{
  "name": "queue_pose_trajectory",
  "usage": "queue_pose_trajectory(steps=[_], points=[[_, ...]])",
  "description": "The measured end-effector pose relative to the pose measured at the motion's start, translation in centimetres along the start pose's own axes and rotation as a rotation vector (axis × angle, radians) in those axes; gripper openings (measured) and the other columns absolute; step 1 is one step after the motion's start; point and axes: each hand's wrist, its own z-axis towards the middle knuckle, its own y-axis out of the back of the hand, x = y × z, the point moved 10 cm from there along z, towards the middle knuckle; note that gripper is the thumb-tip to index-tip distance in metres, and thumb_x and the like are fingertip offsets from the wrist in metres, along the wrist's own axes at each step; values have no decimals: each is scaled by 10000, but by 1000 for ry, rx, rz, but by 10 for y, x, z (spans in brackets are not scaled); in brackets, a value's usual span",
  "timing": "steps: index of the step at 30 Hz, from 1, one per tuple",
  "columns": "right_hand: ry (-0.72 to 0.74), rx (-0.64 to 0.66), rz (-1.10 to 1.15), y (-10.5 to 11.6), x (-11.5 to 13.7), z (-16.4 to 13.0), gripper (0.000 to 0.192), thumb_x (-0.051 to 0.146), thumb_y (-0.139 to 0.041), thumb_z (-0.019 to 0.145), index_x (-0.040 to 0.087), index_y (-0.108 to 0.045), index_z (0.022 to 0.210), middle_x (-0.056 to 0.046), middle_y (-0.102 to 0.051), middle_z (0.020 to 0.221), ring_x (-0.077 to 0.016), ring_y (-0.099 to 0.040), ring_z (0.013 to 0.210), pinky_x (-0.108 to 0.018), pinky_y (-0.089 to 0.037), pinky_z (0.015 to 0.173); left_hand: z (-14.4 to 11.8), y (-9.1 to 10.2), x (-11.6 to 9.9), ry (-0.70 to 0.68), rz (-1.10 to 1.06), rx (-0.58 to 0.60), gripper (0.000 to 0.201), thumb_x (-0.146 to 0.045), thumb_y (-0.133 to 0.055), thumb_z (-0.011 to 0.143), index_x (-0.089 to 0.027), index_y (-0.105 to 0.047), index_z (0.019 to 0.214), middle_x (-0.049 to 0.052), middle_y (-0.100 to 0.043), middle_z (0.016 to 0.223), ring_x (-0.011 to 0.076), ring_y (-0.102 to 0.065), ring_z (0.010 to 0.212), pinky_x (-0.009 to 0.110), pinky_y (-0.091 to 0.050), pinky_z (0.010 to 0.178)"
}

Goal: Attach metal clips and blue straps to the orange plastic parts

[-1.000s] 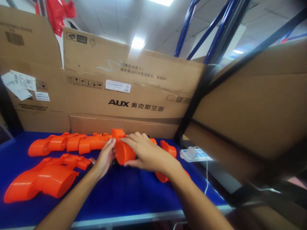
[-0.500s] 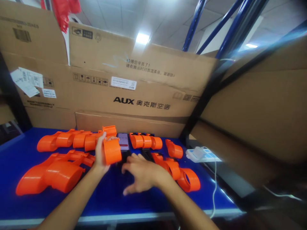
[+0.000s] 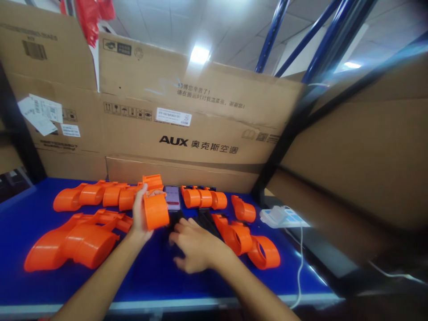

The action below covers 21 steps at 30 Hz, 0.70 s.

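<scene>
My left hand (image 3: 138, 216) is wrapped around an orange plastic ring-shaped part (image 3: 156, 211), held above the table with its round wall facing me. To its right, my right hand (image 3: 194, 245) is low over the blue surface with its fingers curled and its thumb bent inward. Dark material (image 3: 175, 219) lies by its fingertips; anything held there is too dark and blurred to make out. Beyond the hands, a phone (image 3: 173, 198) with a lit screen stands between the orange rows.
Orange ring parts (image 3: 92, 195) line the back left, with larger orange pieces (image 3: 88, 245) in front. More orange parts (image 3: 264, 252) lie on the right, some with black pieces. A white power strip (image 3: 282, 216) with a cable sits at the right edge. Cardboard (image 3: 200, 125) walls the back.
My right hand's fingers have curled in, and its thumb has drawn closer to them. My left hand keeps the orange part in nearly the same place.
</scene>
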Motion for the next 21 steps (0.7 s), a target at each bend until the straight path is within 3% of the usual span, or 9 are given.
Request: queue_pose_trajectory(steps=[3,6,12,16,21], points=[[-45,-41,-29,6,-8,2,202,345,-653,843,162,-675,927,-111,-630,961,-266,-532,970,-376,-417,832,-1,-3,0,4,-19,9,470,-602,-649,746,-141,-654,840,36,-661,648,169,-636,525,261,-487,479],[-82,-83,-40,12,-14,3,236,377,-632,873,151,-674,930,-122,-631,976,-272,-528,979,-391,-412,855,-2,-4,1,19,-38,-6,455,-581,-663,744,-134,-658,828,36,-664,656,167,-634,526,259,-488,477],[21,-131,35,6,2,4,622,631,-700,764,184,-602,1186,-125,-588,1168,-295,-500,1058,-418,-393,915,-1,1,5,58,-98,-38,431,-545,-684,745,-120,-668,816,42,-674,678,167,-630,539,253,-478,468],[25,-98,-39,-5,4,9,406,466,-708,818,179,-629,1094,-120,-596,1125,-280,-500,1032,-389,-391,871,0,1,6,62,-99,-44,446,-561,-680,743,-119,-667,800,59,-687,691,171,-628,535,262,-482,480],[-7,-133,-59,2,-11,12,255,344,-641,859,175,-645,1050,-105,-604,1062,-260,-494,1017,-363,-376,855,0,-1,9,86,-121,-17,456,-568,-671,752,-116,-667,812,59,-679,673,170,-628,532,268,-496,510]])
